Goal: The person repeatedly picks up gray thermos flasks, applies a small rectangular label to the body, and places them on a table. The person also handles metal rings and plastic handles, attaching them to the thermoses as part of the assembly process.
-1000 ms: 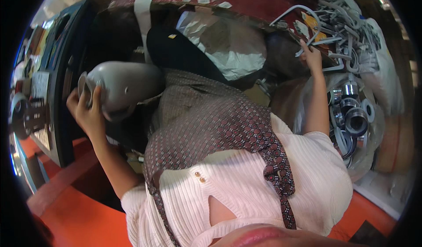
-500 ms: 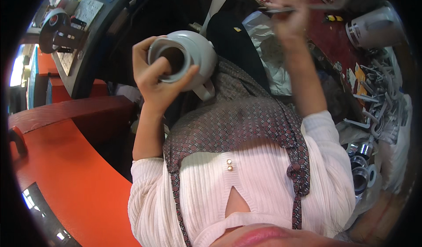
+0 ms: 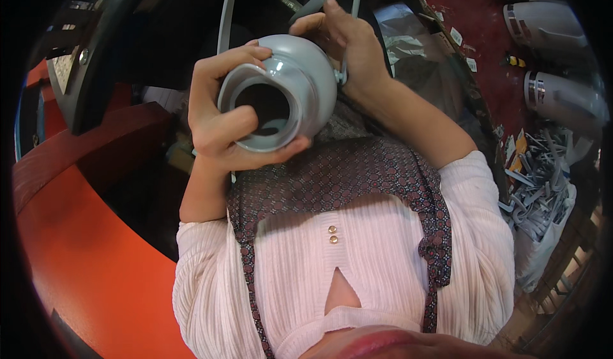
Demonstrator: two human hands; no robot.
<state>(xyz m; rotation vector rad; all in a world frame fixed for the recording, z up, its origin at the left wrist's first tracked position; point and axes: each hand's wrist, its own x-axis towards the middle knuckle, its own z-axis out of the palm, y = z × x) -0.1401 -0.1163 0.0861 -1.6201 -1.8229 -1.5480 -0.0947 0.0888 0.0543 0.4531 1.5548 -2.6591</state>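
My left hand (image 3: 220, 119) grips a glossy pale grey jug (image 3: 306, 78) round its neck. The thumb side of that hand overlaps the rim, and one finger is bent into the dark mouth of the jug, which faces me. At the jug's right side, my right hand (image 3: 364, 56) is cupped round a thin grey strip (image 3: 357, 1) that runs down to a small knob (image 3: 340, 76) on the jug. Some right fingertips reach behind the jug, so their hold is partly hidden. Another grey strip (image 3: 226, 14) rises behind my left hand.
Several similar grey jugs (image 3: 543, 24) stand on a red surface (image 3: 440, 30) at the right, beside a small yellow-and-black item (image 3: 514, 60). Below them, a plastic bag (image 3: 543, 244) holds many grey curved parts (image 3: 543, 167). An orange curved surface (image 3: 96, 257) lies at my left.
My right hand has come down and left from the far right to the jug's side. The jug has turned and shifted slightly right, still in my left hand. The view has shifted too.
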